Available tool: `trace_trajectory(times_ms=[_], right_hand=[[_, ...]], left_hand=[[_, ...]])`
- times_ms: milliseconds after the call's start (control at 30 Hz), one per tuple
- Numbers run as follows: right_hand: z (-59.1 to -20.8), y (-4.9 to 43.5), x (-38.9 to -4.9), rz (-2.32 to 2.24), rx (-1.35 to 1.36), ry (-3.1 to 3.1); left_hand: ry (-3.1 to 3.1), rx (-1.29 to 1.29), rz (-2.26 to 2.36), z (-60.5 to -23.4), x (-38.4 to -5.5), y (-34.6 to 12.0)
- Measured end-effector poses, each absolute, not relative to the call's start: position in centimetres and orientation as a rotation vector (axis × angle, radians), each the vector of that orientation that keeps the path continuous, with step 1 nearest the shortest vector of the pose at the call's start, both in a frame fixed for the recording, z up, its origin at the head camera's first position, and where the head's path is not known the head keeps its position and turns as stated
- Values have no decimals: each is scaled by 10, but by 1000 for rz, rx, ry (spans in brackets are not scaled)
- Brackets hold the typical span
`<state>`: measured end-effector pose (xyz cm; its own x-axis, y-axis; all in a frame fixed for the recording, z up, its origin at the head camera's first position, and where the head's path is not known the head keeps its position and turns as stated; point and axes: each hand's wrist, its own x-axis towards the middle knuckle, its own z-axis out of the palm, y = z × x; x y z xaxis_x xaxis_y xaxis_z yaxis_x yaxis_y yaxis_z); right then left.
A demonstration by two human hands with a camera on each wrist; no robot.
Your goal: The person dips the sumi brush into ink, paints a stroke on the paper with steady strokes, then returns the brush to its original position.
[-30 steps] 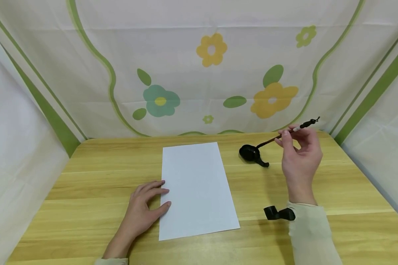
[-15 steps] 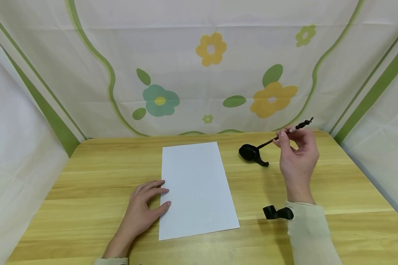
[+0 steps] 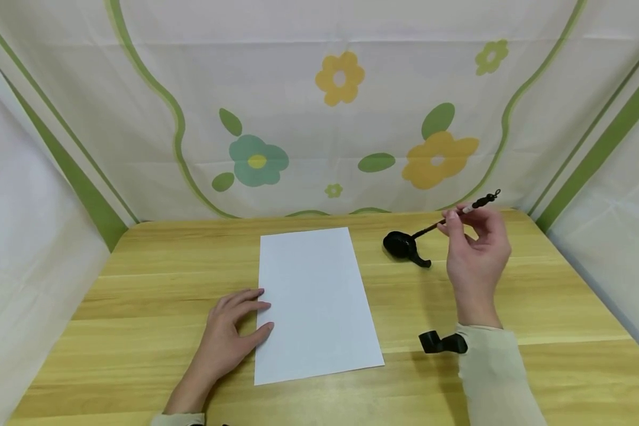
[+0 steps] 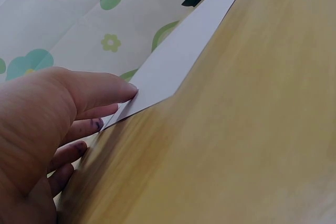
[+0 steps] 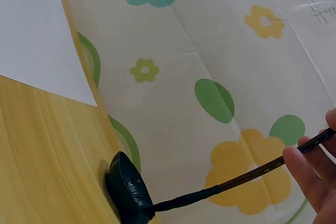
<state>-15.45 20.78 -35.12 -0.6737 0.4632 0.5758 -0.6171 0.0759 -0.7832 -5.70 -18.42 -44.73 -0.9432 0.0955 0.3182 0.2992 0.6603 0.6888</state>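
Note:
My right hand (image 3: 478, 254) pinches a dark writing brush (image 3: 428, 229) by its upper shaft. The brush slants down to the left, its tip at a small black dish (image 3: 397, 244) with a curved handle. In the right wrist view the bristle end touches the dish's rim (image 5: 125, 190); the dish's inside shows only in part. At the left edge of a blank white sheet of paper (image 3: 316, 313), my left hand (image 3: 231, 337) rests with spread, slightly bent fingers. Its thumb and fingertips touch the sheet, as the left wrist view of the paper (image 4: 178, 56) also shows.
A wooden table (image 3: 138, 331) carries everything. Behind it hangs a white cloth with printed flowers (image 3: 436, 160), close to the dish. A black strap-like piece (image 3: 442, 342) sticks out from my right sleeve above the tabletop.
My right hand and the brush's upper end have shifted slightly left, mostly in the first half second. The brush tip stays at the dish. My left hand and the paper hold still.

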Motion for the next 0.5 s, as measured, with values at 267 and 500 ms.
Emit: trace_trajectory(times_ms=[267, 500], right_hand=[[-352, 207, -155, 1677, 159, -1557], [-354, 205, -156, 1586, 129, -1640]], left_hand=[[-2623, -323, -1157, -447, -57, -184], [-2629, -316, -1158, -447, -57, -184]])
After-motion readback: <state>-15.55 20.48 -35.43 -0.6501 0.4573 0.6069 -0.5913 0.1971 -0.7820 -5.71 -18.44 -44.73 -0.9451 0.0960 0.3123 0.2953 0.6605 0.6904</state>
